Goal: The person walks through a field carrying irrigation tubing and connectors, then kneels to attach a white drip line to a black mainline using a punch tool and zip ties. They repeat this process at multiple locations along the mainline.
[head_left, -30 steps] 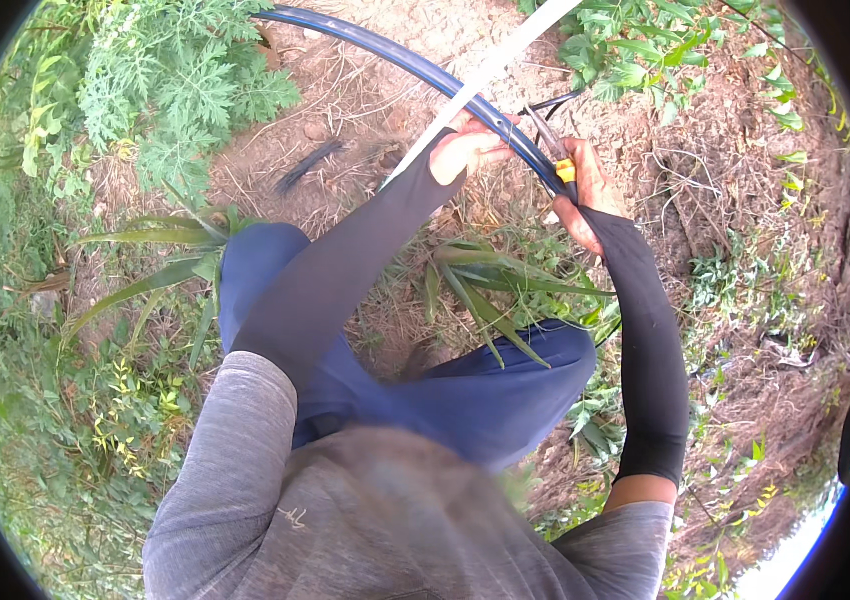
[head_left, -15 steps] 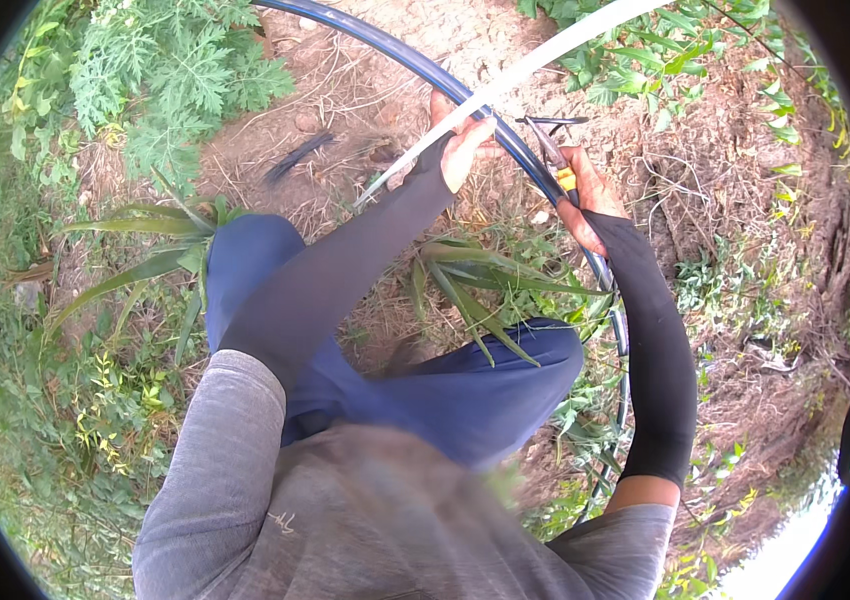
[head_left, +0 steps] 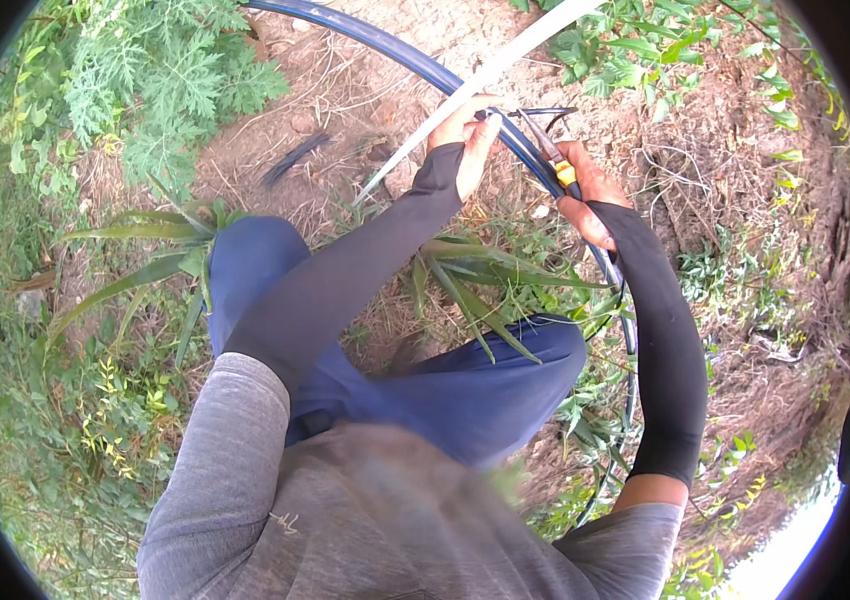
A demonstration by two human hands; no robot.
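My left hand (head_left: 470, 140), in a black arm sleeve, grips the black-and-blue hose (head_left: 397, 48) where a pale strip (head_left: 517, 52) crosses it, with a small dark piece at the fingertips. My right hand (head_left: 593, 195) is closed on pliers (head_left: 560, 160) with yellow-and-black handles, held along the hose, jaws angled up-left toward my left fingers. A thin black strip (head_left: 545, 112) sticks out rightward near the jaws. A loose bundle of dark thin strips (head_left: 295, 158) lies on the soil left of my hands.
Two spiky succulents (head_left: 160, 260) (head_left: 465, 290) grow beside my bent, blue-trousered knees. Leafy weeds (head_left: 175, 80) (head_left: 635, 50) grow at the upper left and upper right, around dry soil with twigs (head_left: 665, 170). The hose continues down past my right forearm.
The pale strip has swung slightly up and left since half a second ago. My left fingers have shifted around the hose, and my right hand and pliers have moved slightly.
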